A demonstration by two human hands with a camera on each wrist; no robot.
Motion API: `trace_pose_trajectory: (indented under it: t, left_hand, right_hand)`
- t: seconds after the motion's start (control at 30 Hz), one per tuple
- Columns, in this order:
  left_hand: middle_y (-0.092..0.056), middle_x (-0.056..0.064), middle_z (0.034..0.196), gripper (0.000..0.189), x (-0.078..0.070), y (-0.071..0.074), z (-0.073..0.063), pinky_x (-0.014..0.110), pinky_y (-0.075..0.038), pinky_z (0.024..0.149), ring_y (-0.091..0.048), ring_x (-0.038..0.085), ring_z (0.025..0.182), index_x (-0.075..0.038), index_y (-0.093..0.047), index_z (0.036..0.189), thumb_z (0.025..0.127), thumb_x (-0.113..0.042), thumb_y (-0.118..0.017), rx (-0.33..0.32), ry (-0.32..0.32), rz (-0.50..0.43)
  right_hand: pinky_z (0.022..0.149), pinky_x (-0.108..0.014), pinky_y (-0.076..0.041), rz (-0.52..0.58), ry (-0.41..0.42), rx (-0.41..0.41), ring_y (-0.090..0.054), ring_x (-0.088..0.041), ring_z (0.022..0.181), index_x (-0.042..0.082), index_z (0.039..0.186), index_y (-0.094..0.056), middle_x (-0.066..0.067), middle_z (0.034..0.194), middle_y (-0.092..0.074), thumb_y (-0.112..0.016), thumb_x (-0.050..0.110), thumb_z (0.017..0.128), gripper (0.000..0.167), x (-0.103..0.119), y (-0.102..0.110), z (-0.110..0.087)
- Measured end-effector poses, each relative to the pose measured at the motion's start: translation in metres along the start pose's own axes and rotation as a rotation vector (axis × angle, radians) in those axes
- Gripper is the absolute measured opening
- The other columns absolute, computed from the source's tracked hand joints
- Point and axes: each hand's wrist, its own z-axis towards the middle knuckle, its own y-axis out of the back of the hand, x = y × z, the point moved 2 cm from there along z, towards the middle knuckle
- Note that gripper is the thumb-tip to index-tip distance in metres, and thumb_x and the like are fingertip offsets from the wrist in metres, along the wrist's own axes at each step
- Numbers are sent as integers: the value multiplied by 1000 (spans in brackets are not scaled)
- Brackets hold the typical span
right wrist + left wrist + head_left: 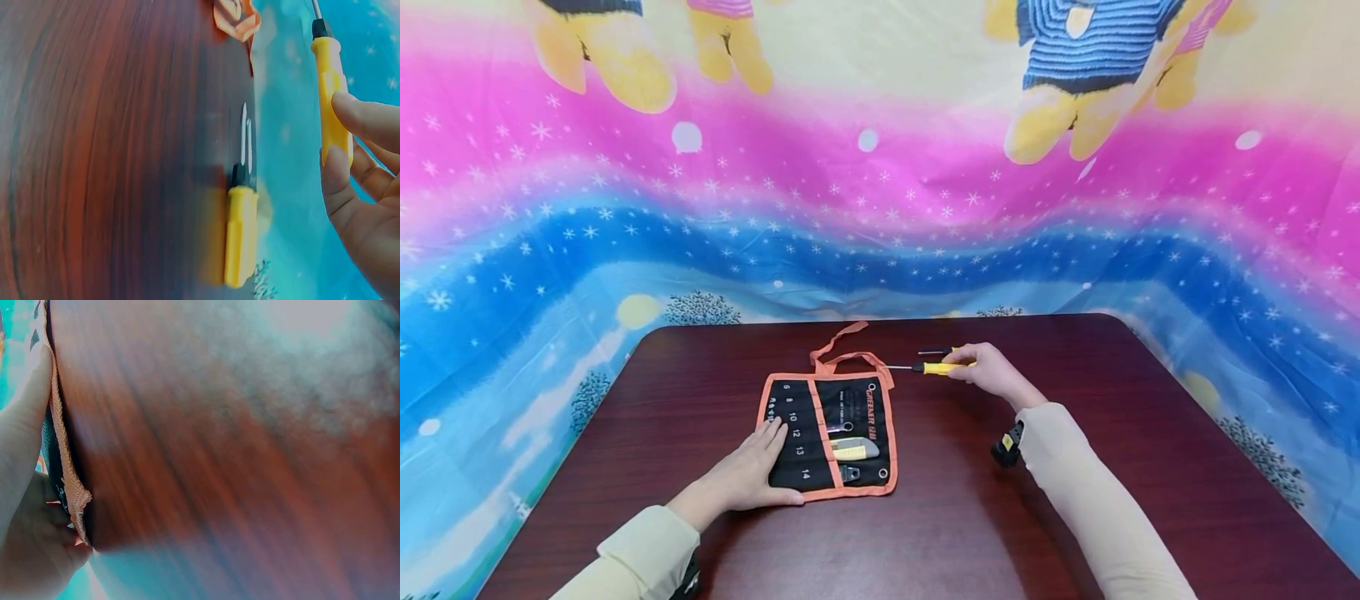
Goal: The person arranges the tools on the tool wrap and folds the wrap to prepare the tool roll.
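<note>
My right hand (pixel 988 368) holds a screwdriver (pixel 334 94) by its yellow handle, thumb and fingers pinching it. In the head view its shaft points left, toward the orange ties of a tool pouch (pixel 861 417). In the right wrist view, what look like two more yellow-handled screwdrivers (pixel 237 234) lie side by side on the table. My left hand (pixel 748 467) rests on the pouch's left side with fingers extended. The black pouch has orange trim and printed numbers. A utility knife (pixel 853 450) and a small metal-ended tool (pixel 850 473) sit in its pockets.
The dark red-brown wooden table (pixel 940 533) has rounded far corners. An orange tie strap (pixel 842 337) trails from the pouch toward the back edge. A colourful printed cloth (pixel 880 208) hangs behind and around the table.
</note>
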Motion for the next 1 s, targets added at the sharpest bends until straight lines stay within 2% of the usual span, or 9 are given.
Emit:
trace_pose_trajectory:
  t: [0.17,0.3,0.5,0.67,1.0]
  left_hand:
    - [-20,28,145,114,0,-1,0,48,-22,105,-19,38,133,10,-27,139,68,-73,-59,-2,0,-2]
    - [-20,28,145,114,0,-1,0,48,-22,105,-18,38,134,10,-27,139,68,-73,-58,-2,2,-2]
    - [-20,28,145,114,0,0,0,48,-22,105,-18,38,134,10,-27,139,68,-73,-58,3,4,-2]
    - [-20,27,146,114,0,-1,1,46,-21,105,-17,37,134,9,-27,140,68,-73,-58,8,12,2]
    - [-21,29,144,113,2,-1,1,47,-22,105,-18,38,134,11,-27,139,69,-72,-58,-1,-7,1]
  right_hand:
    - [70,-32,-48,1,31,18,-52,-27,85,8,102,-70,-10,105,-58,-66,9,85,17,13,-7,0]
    - [70,-31,-49,-3,29,27,-53,-24,84,10,102,-70,-8,105,-59,-66,11,86,17,19,-14,0]
    - [70,-33,-50,-2,32,46,-53,-22,78,10,103,-70,-7,103,-59,-66,9,85,18,23,-29,4]
    - [66,-31,-49,-3,34,60,-52,-22,74,10,99,-71,-4,99,-60,-67,7,84,16,27,-43,7]
    - [61,-29,-47,-39,18,94,-51,-20,67,13,96,-71,0,90,-61,-68,7,83,15,28,-63,11]
